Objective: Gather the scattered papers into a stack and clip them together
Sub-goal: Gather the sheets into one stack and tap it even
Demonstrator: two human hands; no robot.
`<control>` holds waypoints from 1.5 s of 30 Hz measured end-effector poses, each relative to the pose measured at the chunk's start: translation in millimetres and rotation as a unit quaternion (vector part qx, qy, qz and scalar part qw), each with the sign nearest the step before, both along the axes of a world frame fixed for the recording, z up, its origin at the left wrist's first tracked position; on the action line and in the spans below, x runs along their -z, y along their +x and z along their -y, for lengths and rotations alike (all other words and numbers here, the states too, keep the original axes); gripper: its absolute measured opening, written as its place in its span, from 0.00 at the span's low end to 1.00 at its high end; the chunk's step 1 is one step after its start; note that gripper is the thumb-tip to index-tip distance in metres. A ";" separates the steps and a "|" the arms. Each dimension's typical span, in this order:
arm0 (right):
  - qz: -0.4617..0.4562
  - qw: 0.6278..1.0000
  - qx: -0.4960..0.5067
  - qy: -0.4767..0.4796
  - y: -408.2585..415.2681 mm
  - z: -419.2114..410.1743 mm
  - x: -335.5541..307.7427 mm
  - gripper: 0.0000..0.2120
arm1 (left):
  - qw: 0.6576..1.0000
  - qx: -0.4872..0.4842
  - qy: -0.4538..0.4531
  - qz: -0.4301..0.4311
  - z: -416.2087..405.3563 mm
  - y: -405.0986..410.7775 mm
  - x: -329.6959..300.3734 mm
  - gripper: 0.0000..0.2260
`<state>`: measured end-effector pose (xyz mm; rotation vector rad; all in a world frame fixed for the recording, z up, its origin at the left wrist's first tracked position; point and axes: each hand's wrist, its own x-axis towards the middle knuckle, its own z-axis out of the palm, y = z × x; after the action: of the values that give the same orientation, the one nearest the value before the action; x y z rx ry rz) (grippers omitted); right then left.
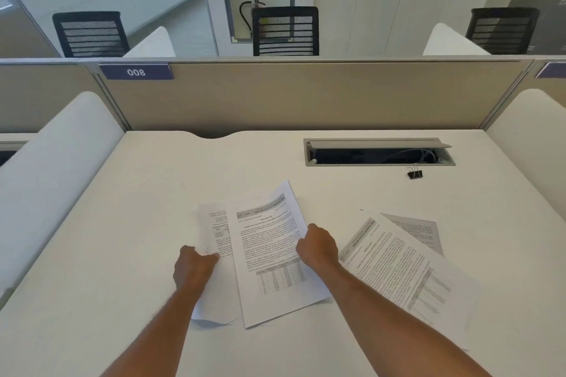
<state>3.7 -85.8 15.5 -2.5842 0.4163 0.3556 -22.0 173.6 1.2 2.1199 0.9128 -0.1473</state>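
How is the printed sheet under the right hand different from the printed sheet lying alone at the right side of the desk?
The centre sheet is gripped at its edge by the right hand; the right sheet lies untouched. The centre sheet overlaps a sheet held by the left hand; the right sheet covers a greyer page. Both show text and a table.

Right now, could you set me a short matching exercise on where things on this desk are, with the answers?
Things:
1. binder clip
2. top sheet
3. left hand
4. cable hatch

Places or states:
A. open, cables inside
B. gripping the lower sheet's edge
C. alone in front of the hatch
D. gripped by the right hand

Pairs: 1-C, 2-D, 3-B, 4-A
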 end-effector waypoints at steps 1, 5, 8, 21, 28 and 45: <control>-0.003 1.000 0.007 0.009 -0.8 -1.5 0.1 0.11 | 1.000 0.002 -0.006 0.002 -1.2 1.4 1.1 0.19; -0.016 0.999 0.023 0.041 -4.0 -7.9 -0.2 0.12 | 0.997 0.018 -0.070 0.023 -4.1 6.1 10.9 0.11; -0.024 0.998 0.024 0.048 -7.6 -11.2 -1.6 0.13 | 0.993 0.014 -0.112 0.042 0.8 4.1 15.6 0.08; -0.088 0.956 0.151 0.236 -26.7 11.0 13.4 0.12 | 0.983 -0.046 -0.174 0.041 4.1 3.5 23.4 0.19; -0.117 0.931 0.110 0.328 -37.7 15.8 6.2 0.08 | 0.978 -0.009 -0.207 0.016 25.2 1.3 10.0 0.19; 0.004 0.964 0.122 0.235 -22.5 26.6 8.7 0.13 | 0.956 0.091 -0.278 -0.010 40.0 -10.7 -5.0 0.10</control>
<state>-18.8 -112.3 6.8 -2.0454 0.5651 0.3109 -32.8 133.7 6.2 1.6689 0.5942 -0.4647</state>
